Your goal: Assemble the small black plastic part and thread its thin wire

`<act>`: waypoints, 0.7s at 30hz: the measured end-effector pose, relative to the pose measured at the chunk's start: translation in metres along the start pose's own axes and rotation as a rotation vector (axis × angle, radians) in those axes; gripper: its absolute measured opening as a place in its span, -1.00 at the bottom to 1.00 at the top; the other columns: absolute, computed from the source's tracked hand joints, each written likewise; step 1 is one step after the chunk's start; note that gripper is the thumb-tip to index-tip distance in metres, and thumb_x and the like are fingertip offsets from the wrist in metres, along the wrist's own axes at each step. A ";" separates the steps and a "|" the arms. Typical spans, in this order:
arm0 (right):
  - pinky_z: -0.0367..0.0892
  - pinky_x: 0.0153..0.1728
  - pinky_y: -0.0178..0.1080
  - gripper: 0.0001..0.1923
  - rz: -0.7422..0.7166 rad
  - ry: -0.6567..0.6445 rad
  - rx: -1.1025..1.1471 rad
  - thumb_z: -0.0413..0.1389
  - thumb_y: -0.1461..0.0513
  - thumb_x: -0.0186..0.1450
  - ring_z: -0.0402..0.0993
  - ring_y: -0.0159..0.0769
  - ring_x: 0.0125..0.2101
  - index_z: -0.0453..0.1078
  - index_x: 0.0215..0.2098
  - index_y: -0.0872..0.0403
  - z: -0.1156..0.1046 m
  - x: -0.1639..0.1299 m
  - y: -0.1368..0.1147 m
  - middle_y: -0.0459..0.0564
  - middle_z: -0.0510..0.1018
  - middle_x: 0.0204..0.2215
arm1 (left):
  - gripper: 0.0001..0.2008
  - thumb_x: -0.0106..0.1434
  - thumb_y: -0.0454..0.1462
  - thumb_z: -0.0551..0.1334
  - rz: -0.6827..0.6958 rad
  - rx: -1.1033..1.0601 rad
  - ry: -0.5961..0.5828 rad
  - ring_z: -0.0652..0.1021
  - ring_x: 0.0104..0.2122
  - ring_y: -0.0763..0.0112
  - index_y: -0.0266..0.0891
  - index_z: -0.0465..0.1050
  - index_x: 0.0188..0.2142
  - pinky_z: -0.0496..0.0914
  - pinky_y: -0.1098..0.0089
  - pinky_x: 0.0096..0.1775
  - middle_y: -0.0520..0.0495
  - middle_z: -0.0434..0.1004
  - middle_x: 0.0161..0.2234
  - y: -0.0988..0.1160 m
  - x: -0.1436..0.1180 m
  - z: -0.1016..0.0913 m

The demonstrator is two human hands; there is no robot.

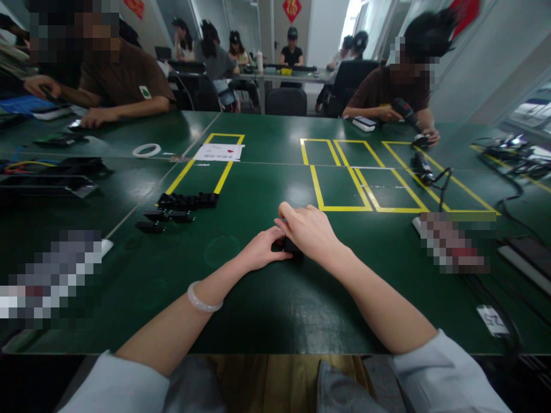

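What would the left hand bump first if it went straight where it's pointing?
The left hand would probably meet the small black part first, then the right hand; depth is unclear.

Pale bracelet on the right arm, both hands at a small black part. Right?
One slip: the pale bracelet is on the left arm, not the right, as the head view shows. The left hand and right hand are indeed both at a small black part.

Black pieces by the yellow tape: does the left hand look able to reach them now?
Probably yes: only green tabletop separates the black pieces from the left hand, though a dark object seems to occupy it.
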State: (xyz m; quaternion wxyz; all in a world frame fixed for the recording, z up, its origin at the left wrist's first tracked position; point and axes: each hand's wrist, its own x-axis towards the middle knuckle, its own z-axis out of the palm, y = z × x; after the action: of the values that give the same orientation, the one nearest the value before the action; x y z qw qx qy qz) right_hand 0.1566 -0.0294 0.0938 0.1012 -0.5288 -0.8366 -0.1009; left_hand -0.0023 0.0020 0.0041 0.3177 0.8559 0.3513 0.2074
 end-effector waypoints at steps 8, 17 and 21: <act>-0.01 -0.41 -0.26 -0.81 0.032 0.029 0.006 -0.17 0.28 0.35 0.44 -0.33 -0.45 0.22 -0.14 0.08 0.002 0.000 -0.001 -0.06 0.57 -0.40 | -0.65 0.13 -0.09 0.33 -0.005 0.003 0.007 0.50 -0.21 0.21 -0.25 0.41 -0.17 0.38 0.26 -0.15 -0.08 0.48 -0.22 -0.001 0.000 0.000; -0.04 -0.42 -0.26 -0.76 0.010 0.031 -0.008 -0.23 0.20 0.41 0.43 -0.34 -0.48 0.24 -0.20 0.06 0.004 0.001 0.000 -0.06 0.56 -0.47 | -0.60 0.12 -0.11 0.34 0.000 0.005 0.012 0.50 -0.23 0.22 -0.23 0.40 -0.09 0.38 0.27 -0.16 -0.08 0.49 -0.21 -0.001 0.000 0.001; -0.03 -0.40 -0.27 -0.82 0.013 0.045 0.006 -0.18 0.28 0.36 0.42 -0.34 -0.47 0.23 -0.17 0.08 0.005 0.000 0.000 -0.07 0.56 -0.45 | -0.63 0.12 -0.10 0.34 -0.001 0.005 0.017 0.50 -0.21 0.21 -0.24 0.41 -0.14 0.38 0.26 -0.16 -0.09 0.48 -0.20 -0.002 -0.001 0.001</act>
State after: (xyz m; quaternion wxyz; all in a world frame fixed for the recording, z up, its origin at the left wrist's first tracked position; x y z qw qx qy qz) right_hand 0.1563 -0.0279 0.0895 0.1223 -0.5314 -0.8310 -0.1096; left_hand -0.0030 0.0022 0.0024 0.3128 0.8546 0.3551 0.2138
